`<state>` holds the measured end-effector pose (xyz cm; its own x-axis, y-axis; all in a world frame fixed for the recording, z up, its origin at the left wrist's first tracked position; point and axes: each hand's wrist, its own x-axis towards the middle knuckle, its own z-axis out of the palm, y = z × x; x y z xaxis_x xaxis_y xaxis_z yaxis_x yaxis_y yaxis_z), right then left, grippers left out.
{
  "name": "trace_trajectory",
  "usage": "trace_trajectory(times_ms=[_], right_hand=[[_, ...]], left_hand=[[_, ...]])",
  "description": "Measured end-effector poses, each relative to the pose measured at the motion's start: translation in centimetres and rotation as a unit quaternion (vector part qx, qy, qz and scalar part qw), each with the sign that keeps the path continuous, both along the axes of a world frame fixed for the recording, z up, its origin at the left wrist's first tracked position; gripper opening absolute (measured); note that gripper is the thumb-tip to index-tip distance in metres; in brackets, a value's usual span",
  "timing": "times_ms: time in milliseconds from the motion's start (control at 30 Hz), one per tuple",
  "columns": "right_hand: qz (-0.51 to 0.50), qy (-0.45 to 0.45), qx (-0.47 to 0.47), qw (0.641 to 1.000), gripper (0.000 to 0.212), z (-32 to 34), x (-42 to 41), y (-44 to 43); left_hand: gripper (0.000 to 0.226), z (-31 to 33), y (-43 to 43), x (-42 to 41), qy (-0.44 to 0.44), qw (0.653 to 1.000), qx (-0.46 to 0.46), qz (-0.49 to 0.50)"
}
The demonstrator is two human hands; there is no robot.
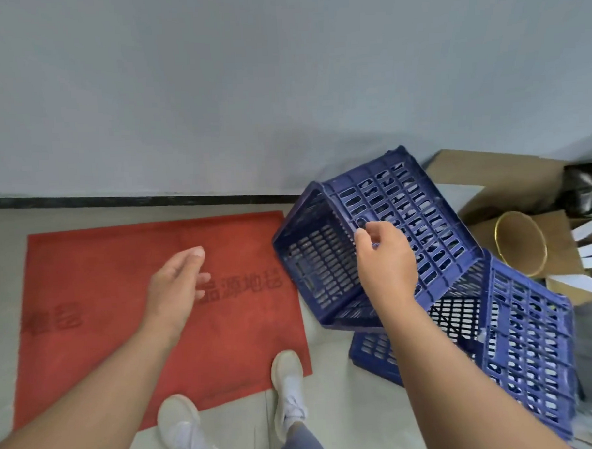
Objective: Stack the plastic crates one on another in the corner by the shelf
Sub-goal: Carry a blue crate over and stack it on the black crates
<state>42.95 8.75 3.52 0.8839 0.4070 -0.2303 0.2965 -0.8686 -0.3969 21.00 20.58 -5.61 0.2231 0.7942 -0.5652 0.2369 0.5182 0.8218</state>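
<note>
The upper blue crate (373,241) sits tilted on its side at 3 o'clock, its open mouth facing 9 o'clock, resting on the lower blue crate (516,337). Both crates appear empty. The right hand (384,257) pinches the upper rim with curled fingers (364,236). The left hand (176,284) hangs open over the red mat (121,300), holding nothing. Risk: a one-handed pinch may let the tilted crate slip or roll off. The cardboard box (510,187) at 2 o'clock holds a gold hoop (521,245) and papers.

The blue slotted plastic crates (403,219) look hard and faintly glossy; left of them, the red floor mat (122,316) is matt, napped cloth; right, brown cardboard (489,178) matt.
</note>
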Motion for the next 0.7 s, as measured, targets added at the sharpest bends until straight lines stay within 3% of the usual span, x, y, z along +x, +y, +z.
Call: trace_trajectory(times_ms=[333,700], right_hand=[[0.045,-0.016,-0.138,0.989,0.076,-6.6,4.5,-1.3],[0.065,-0.081,-0.141,0.985,0.069,-11.2,5.6,-2.4]], left_hand=[[0.017,-6.7,-3.8,5.1,0.021,0.998,-0.055,0.010],[0.019,-11.1,-5.2,8.1,0.051,0.996,-0.069,0.010]])
